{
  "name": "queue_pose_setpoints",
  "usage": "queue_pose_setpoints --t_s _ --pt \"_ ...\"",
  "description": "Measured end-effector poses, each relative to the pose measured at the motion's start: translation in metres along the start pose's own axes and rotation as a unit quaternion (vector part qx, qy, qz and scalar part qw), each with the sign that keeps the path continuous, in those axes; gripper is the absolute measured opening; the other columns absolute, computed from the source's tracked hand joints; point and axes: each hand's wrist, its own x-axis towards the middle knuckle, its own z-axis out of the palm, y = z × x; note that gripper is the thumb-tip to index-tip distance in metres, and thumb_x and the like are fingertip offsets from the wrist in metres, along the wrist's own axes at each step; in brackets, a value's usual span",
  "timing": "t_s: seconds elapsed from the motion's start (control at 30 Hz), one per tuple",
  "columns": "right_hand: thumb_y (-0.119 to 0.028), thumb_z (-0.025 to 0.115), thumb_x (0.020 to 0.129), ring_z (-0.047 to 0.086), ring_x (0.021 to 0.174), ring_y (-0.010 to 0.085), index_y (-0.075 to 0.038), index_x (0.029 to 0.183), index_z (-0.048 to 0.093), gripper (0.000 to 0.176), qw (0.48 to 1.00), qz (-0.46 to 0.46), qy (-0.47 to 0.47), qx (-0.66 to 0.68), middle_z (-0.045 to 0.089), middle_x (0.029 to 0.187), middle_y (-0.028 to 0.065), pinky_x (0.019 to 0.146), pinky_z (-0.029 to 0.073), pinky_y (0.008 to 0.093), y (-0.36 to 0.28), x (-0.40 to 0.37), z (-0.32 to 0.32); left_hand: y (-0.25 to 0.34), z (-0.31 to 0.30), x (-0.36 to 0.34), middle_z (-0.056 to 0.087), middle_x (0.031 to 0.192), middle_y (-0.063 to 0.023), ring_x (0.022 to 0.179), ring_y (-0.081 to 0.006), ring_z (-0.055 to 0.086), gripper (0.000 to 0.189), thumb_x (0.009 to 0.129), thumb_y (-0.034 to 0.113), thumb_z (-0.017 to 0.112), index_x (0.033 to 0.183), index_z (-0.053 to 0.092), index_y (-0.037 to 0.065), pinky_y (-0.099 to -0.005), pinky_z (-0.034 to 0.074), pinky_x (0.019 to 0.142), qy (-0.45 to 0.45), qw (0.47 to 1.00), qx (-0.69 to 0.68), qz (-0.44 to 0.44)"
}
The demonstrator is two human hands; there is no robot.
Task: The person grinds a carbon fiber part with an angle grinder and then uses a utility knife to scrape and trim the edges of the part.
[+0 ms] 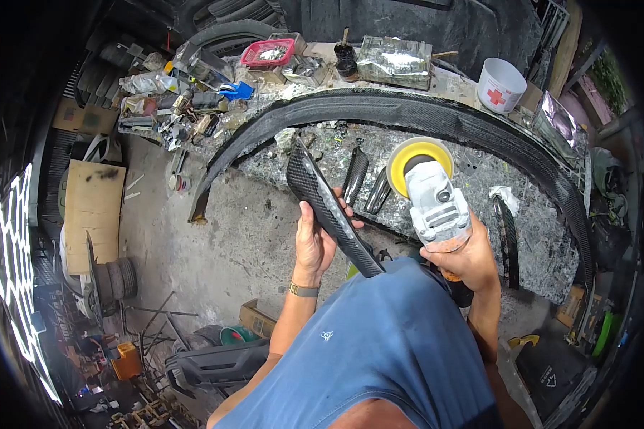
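My left hand (316, 247) grips a long carbon-fibre piece (322, 193) with a glossy woven face, thumb on the near side and fingertips showing past its far edge. The piece slants down to the right, its lower end against my blue shirt. In my right hand (472, 261) is a dusty grey-white angle polisher (436, 200), fingers wrapped round its body. The polisher's yellow backing pad (401, 154) points away from me, over the workbench (472, 161). Pad and carbon piece are apart.
A long curved carbon-fibre lip (379, 107) arches across the bench. Smaller carbon pieces (355, 171) lie under it, with a narrow strip (506, 236) at the right. Behind stand a white bucket (499, 89), a pink basket (267, 51) and a foil-covered block (395, 61). Clutter fills the bench's left end.
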Motion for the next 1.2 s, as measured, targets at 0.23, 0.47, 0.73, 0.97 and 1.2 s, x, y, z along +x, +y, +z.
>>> queue_pose_setpoints --t_s 0.23,0.47,0.73,0.97,1.2 --pt "-0.003 0.085 0.068 0.065 0.101 0.0161 0.005 0.122 0.053 0.063 1.0 -0.002 0.006 -0.023 0.068 0.11 0.012 0.091 0.052 0.0325 0.01 -0.002 -0.006 0.0 0.011 0.0 0.062 0.108 -0.0124 0.098 -0.0239 0.065 0.067 0.104 0.054 0.032 0.135 0.046 -0.004 -0.0471 0.061 0.082 0.023 1.0 0.019 0.0" --pt "-0.004 0.086 0.069 0.066 0.098 0.0152 0.004 0.122 0.054 0.062 1.0 -0.014 -0.009 -0.023 0.069 0.108 0.0107 0.088 0.053 0.0321 0.019 -0.004 -0.01 0.0 0.027 -0.002 0.064 0.094 -0.0108 0.083 -0.0192 0.067 0.045 0.097 0.035 0.064 0.119 0.056 -0.003 -0.0394 0.061 0.072 0.094 0.978 0.185 0.028" --pt "0.001 0.084 0.071 0.066 0.092 0.0138 0.001 0.12 0.055 0.057 1.0 0.014 0.002 -0.027 0.069 0.104 0.0085 0.084 0.053 0.0304 0.025 -0.007 -0.02 -0.003 0.033 -0.002 0.062 0.074 0.0061 0.064 -0.0025 0.05 0.022 0.084 0.022 0.082 0.083 0.068 0.005 -0.0216 0.042 0.059 0.159 0.936 0.312 0.049" --pt "0.003 0.083 0.072 0.065 0.092 0.0131 0.001 0.119 0.056 0.055 0.999 0.026 0.004 -0.022 0.069 0.105 0.0077 0.084 0.053 0.0295 0.027 -0.007 -0.021 -0.002 0.023 0.002 0.059 0.066 0.0041 0.052 -0.0042 0.051 0.035 0.092 0.038 0.071 0.079 0.065 0.006 -0.023 0.043 0.047 0.15 0.945 0.291 -0.015" --pt "-0.001 0.081 0.073 0.063 0.085 0.0106 0.001 0.112 0.061 0.044 0.999 0.031 0.019 -0.032 0.068 0.099 0.0046 0.078 0.052 0.0279 0.031 -0.002 -0.024 -0.006 0.007 0.014 0.06 0.063 -0.0031 0.051 -0.0116 0.059 0.041 0.092 0.043 0.069 0.082 0.061 0.004 -0.0268 0.05 0.048 0.129 0.944 0.304 -0.011"
